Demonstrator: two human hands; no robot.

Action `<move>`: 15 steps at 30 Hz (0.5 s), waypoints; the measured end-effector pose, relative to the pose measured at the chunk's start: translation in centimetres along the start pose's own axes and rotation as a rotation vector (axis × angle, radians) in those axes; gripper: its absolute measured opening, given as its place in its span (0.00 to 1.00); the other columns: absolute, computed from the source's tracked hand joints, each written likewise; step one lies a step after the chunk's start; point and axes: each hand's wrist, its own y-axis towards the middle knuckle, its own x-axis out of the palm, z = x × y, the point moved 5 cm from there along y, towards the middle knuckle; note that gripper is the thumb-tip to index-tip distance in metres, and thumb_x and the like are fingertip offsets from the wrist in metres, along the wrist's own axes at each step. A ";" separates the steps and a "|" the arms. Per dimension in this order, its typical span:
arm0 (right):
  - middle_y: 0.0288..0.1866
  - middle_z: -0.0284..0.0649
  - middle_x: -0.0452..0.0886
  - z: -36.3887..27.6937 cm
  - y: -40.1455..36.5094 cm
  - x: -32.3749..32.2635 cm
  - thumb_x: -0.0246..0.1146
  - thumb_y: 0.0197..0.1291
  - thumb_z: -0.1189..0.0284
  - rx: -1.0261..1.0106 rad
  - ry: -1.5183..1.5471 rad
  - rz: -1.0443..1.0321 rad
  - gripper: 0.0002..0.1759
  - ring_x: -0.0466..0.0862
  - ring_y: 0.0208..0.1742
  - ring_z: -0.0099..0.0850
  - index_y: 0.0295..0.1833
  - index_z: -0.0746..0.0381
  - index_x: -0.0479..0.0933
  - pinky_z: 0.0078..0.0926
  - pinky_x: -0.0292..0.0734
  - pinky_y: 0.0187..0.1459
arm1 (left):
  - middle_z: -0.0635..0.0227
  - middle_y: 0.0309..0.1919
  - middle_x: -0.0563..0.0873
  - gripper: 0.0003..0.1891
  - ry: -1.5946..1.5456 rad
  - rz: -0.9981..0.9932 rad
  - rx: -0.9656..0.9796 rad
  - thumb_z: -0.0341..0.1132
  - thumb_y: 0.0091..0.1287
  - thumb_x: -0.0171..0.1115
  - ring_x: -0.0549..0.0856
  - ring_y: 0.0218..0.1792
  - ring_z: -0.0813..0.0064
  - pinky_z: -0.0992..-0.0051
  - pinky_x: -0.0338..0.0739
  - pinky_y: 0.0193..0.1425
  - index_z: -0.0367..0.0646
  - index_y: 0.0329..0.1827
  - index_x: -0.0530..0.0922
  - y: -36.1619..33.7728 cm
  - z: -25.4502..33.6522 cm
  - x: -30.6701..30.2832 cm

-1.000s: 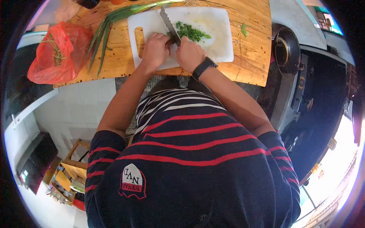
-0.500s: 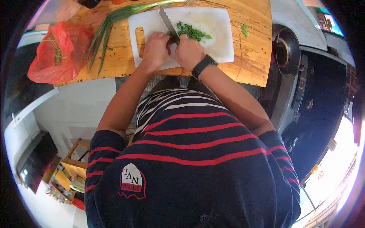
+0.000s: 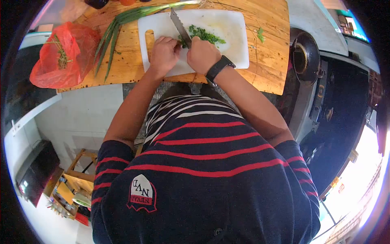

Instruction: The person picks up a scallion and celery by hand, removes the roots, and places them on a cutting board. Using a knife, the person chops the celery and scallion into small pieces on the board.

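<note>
My right hand is wrapped round the handle of a knife, whose blade points away from me over the white cutting board. To the right of the blade lies a heap of chopped green herbs. My left hand rests on the board just left of the knife, its fingers curled at a small dark green bunch of herbs. Those fingertips partly hide the bunch.
Long green onions lie on the wooden table behind and left of the board. A red plastic bag with stems sits at the left. A leaf lies right of the board. A wok stands beyond the table's right edge.
My left hand has shifted slightly left, widening the gap to the knife. The knife and my right hand stay at nearly the same spot.
</note>
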 end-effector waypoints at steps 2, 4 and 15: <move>0.28 0.60 0.82 -0.2 -0.2 0.7 0.58 0.59 0.70 0.022 -0.009 0.018 0.11 0.84 0.32 0.59 0.39 0.68 0.71 0.54 0.80 0.37 | 0.59 0.30 0.84 0.04 -0.013 -0.007 -0.008 0.27 0.51 0.63 0.81 0.38 0.55 0.61 0.77 0.47 0.39 0.30 0.83 -0.1 0.0 -0.1; 0.28 0.60 0.82 0.2 -0.3 1.7 0.58 0.59 0.70 0.053 -0.021 0.046 0.11 0.84 0.32 0.59 0.39 0.68 0.71 0.54 0.80 0.37 | 0.59 0.31 0.84 0.05 0.024 0.008 0.005 0.27 0.51 0.63 0.81 0.38 0.55 0.61 0.76 0.48 0.40 0.30 0.83 0.0 0.3 -0.2; 0.30 0.61 0.82 0.2 0.5 2.3 0.58 0.60 0.69 0.127 0.005 0.027 0.12 0.84 0.34 0.59 0.40 0.68 0.70 0.56 0.80 0.39 | 0.59 0.32 0.84 0.08 0.070 -0.058 -0.035 0.29 0.49 0.65 0.81 0.41 0.55 0.61 0.76 0.51 0.39 0.33 0.83 0.0 0.4 0.2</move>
